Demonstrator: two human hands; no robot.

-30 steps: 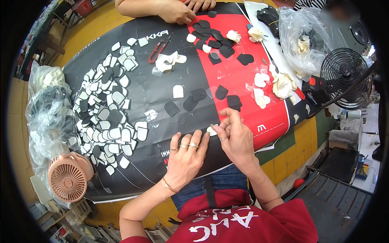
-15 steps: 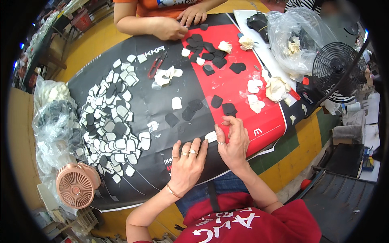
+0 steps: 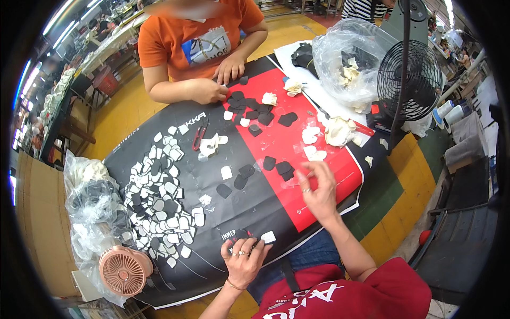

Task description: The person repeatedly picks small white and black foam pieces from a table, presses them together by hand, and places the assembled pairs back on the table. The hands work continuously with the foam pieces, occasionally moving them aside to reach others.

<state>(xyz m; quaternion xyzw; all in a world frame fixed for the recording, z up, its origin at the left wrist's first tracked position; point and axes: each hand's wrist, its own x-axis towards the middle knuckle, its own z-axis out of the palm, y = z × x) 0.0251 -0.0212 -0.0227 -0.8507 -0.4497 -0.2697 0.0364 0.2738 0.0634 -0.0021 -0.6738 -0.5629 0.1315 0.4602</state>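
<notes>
My left hand (image 3: 246, 259) rests at the near edge of the dark table cover, fingers slightly bent and fingertips down. A black rounded piece (image 3: 242, 233) lies at its fingertips; whether they touch it I cannot tell. Just right of the fingers is a small white rounded piece (image 3: 268, 237). My right hand (image 3: 320, 194) is raised above the red part of the cover, thumb and fingers apart, with nothing visible in it. Beyond it lie black pieces (image 3: 285, 168). More black pieces (image 3: 240, 182) and a white piece (image 3: 226, 173) lie mid-table.
A large pile of white-and-black pieces (image 3: 169, 218) covers the left side, beside plastic bags (image 3: 87, 196) and a pink fan (image 3: 126, 271). Red-handled snips (image 3: 199, 137) lie farther back. A person in orange (image 3: 199, 93) handles pieces opposite. A black fan (image 3: 408, 80) stands right.
The view has tilted up, showing more of the person opposite. My right hand has moved away from the white piece and lifted rightward. My left hand's fingers are more bent, near a black piece.
</notes>
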